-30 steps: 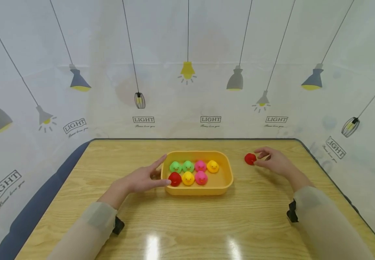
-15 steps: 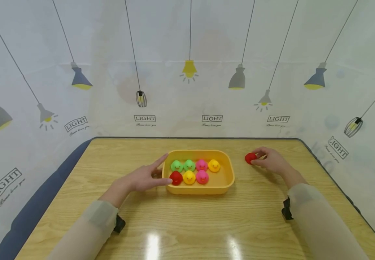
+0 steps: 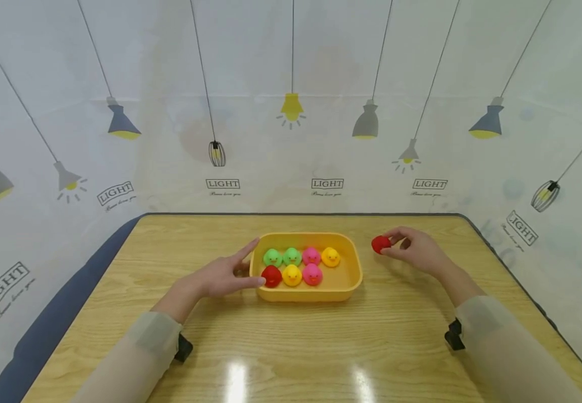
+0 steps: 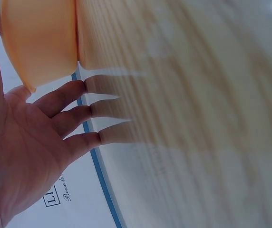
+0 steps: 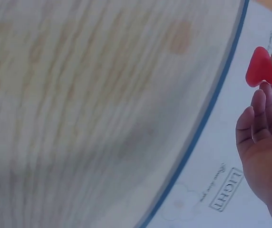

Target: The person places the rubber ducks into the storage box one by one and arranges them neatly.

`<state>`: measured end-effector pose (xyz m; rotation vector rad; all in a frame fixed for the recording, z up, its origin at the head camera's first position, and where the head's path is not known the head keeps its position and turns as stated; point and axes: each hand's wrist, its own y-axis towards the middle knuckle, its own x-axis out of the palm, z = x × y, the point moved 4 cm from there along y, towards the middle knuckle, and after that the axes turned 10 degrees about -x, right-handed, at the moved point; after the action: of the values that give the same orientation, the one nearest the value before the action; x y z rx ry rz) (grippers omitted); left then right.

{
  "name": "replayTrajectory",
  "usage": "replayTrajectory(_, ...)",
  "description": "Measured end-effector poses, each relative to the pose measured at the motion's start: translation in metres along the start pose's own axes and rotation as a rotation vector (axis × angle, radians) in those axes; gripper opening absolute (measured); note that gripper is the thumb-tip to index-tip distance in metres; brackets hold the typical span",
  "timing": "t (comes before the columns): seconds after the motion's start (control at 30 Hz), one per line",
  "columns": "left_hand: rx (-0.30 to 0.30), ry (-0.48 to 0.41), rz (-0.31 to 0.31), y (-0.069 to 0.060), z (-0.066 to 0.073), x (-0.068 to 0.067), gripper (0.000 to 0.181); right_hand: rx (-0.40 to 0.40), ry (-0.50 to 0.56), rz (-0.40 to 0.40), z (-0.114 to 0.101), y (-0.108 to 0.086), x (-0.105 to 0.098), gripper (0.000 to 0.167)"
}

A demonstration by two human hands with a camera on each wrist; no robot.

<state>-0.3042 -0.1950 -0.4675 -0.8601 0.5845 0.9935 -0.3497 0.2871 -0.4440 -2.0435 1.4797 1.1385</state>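
Note:
My right hand point(image 3: 417, 249) pinches a red toy duck point(image 3: 381, 244) between thumb and fingertips, to the right of a yellow tray point(image 3: 316, 295). The right wrist view shows this red duck point(image 5: 257, 67) raised off the table, the other fingers loosely bent below it. My left hand point(image 3: 220, 277) rests against the tray's left end, index finger along the rim and thumb over the front left corner, near another red duck point(image 3: 271, 276). In the left wrist view the remaining fingers point(image 4: 72, 118) are spread, tips at the table beside the tray wall point(image 4: 41, 38).
Inside the tray stand green ducks point(image 3: 292, 257), pink ducks point(image 3: 312, 274) and yellow ducks point(image 3: 292, 275) in two rows, with bare floor at its right side. A wooden table point(image 3: 311, 352) lies beneath, backed by a lamp-printed cloth point(image 3: 270, 67).
My right hand has closed its fingertips on the red duck, lifted it and moved slightly left toward the tray. The left hand and tray have stayed put.

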Motion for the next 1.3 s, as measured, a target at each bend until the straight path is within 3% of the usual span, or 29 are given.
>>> replayTrajectory(0.3, -0.006, -0.011, 0.000, -0.001, 0.000, -0.001, 0.107, -0.101, 0.005, 0.021, -0.052, -0.005, -0.002, 0.046)
replayTrajectory(0.57, -0.003, -0.003, 0.005, -0.001, -0.001, -0.002, 0.107, -0.165, -0.013, -0.002, -0.080, -0.007, 0.011, 0.042)
replayTrajectory(0.9, -0.018, -0.014, 0.000, 0.001, -0.002, 0.000, 0.106, -0.217, 0.005, -0.052, -0.093, -0.004, 0.035, 0.036)
replayTrajectory(1.3, -0.014, -0.005, -0.002, 0.001, -0.001, 0.001, 0.106, -0.191, -0.045, -0.132, -0.102, 0.003, 0.060, 0.035)
